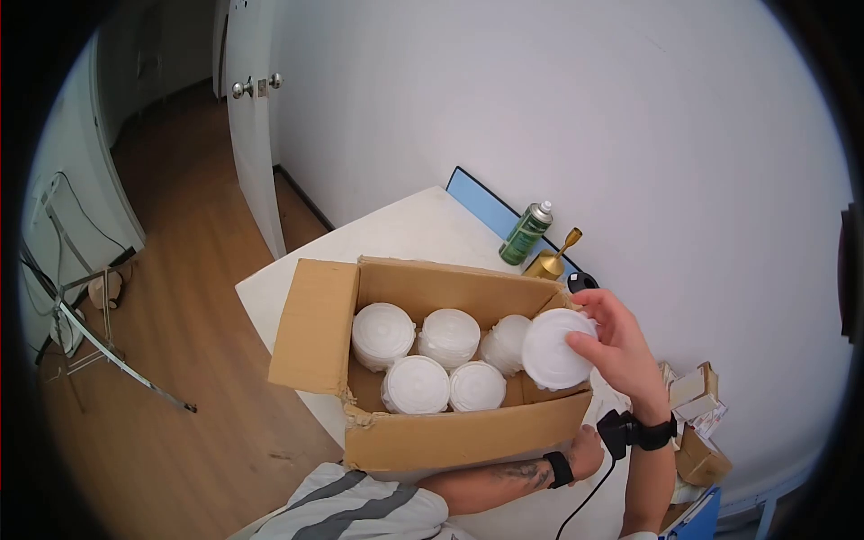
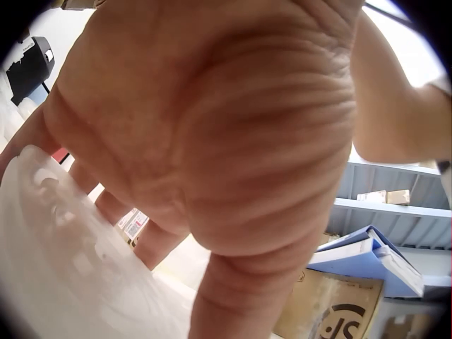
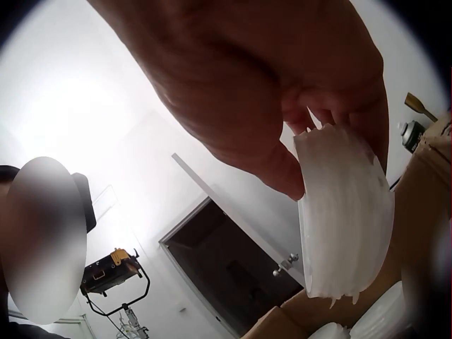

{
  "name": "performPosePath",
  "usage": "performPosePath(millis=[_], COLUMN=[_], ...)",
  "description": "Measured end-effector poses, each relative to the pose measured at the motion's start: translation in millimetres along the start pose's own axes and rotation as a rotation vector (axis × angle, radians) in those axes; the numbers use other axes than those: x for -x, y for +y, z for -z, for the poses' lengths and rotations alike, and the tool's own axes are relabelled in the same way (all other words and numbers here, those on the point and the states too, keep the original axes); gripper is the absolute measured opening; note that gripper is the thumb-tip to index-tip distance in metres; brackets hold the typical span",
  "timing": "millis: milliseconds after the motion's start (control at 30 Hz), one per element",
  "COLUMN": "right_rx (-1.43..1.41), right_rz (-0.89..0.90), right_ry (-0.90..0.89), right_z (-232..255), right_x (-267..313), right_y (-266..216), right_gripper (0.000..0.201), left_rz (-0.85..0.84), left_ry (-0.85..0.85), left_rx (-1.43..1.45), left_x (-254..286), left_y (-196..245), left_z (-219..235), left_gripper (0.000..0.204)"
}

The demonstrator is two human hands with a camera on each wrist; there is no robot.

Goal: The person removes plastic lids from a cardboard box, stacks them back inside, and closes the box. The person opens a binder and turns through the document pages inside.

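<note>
Left hand (image 1: 587, 454): near the carton's right end; I cannot tell whether its fingers grip the white pile (image 2: 78, 261) beside them.
Right hand (image 1: 627, 349): fingers and thumb parted by the thickness of one lid stack, pinching it.
Lid stack (image 1: 549, 355): tilted above the carton's right end; best squeezed evenly, lest nested pieces slip.
Carton (image 1: 468, 438): open; clear its rim and the five white stacks (image 1: 416, 385) inside.
Spray can (image 1: 526, 236): beyond, on the tabletop (image 1: 382, 229); avoid bumping it.
</note>
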State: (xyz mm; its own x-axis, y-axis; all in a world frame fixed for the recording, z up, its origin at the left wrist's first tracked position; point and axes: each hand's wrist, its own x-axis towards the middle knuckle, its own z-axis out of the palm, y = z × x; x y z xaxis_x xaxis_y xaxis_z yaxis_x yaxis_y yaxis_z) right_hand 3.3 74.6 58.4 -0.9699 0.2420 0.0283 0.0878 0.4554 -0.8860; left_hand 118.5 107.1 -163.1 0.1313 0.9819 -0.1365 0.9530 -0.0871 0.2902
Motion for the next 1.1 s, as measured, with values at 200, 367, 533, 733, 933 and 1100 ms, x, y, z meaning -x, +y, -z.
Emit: performPosePath(millis=[200, 367, 533, 733, 933, 1100], right_rx=[0.228, 0.508, 0.737, 0.899, 0.766, 0.678], right_rz=[-0.317, -0.065, 0.27, 0.089, 0.06, 0.012], right_ry=[-0.22, -0.228, -0.399, -0.507, -0.493, -0.436], right_z=[-74.9, -84.3, -100.7, -100.8, -88.4, -90.1], right_x=[-87.9, -90.2, -82.1, -98.8, -100.4, -102.2], right_y=[13.5, 46.6, 24.3, 35.2, 44.4, 55.6], right_gripper=[0.047, 0.056, 0.058, 0.05, 0.054, 0.072], left_rz=[0.106, 0.107, 0.05, 0.024, -0.086, -0.357], left_ry=[0.523, 0.637, 0.751, 0.891, 0.943, 0.876], left_rx=[-0.065, 0.058, 0.256, 0.461, 0.632, 0.758], left_x=[-59.5, -43.3, -44.2, -39.4, -29.0, -47.6], left_y=[7.2, -8.4, -9.0, -29.5, -33.7, 3.5], left_z=[-72.0, -71.9, -76.7, -76.9, -84.9, -78.3], left_gripper=[0.025, 0.023, 0.022, 0.021, 0.02, 0.018])
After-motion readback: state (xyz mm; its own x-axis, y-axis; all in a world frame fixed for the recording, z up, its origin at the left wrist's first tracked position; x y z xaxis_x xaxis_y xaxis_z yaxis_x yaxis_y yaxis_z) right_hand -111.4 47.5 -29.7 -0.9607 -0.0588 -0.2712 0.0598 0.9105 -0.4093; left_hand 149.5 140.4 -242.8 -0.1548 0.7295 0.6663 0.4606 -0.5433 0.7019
